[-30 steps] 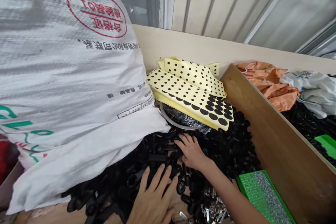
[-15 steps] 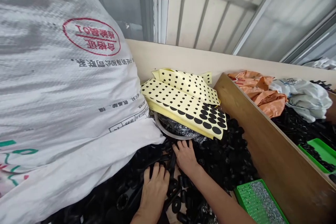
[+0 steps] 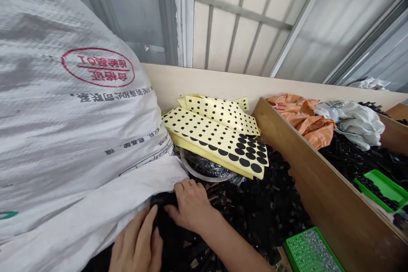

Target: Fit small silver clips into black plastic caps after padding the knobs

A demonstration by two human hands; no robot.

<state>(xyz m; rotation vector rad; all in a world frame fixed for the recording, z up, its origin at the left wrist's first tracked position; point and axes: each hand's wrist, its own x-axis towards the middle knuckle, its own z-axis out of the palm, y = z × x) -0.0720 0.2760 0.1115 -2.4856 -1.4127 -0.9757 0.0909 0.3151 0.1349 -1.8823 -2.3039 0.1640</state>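
Observation:
My left hand reaches in from the bottom, fingers stretched out over black parts beside the lower fold of a big white woven sack. My right hand lies to its right, at the corner of that fold. Its fingers are bent and its thumb stands apart, with a dark shape between that I cannot make out. Many loose black plastic parts are heaped around and under both hands. Just beyond the right hand is a metal bowl with clear plastic film and dark contents. Yellow sticker sheets with black dots lie across it.
A wooden divider runs along the right. Near it sits a green tray with small metal pieces. Beyond are an orange bag, a white bag, more black parts and another green tray. A barred window is behind.
Both hands have moved left, from the loose black parts to the edge of the white sack. The view has shifted, so the sack and sheets appear lower and further left.

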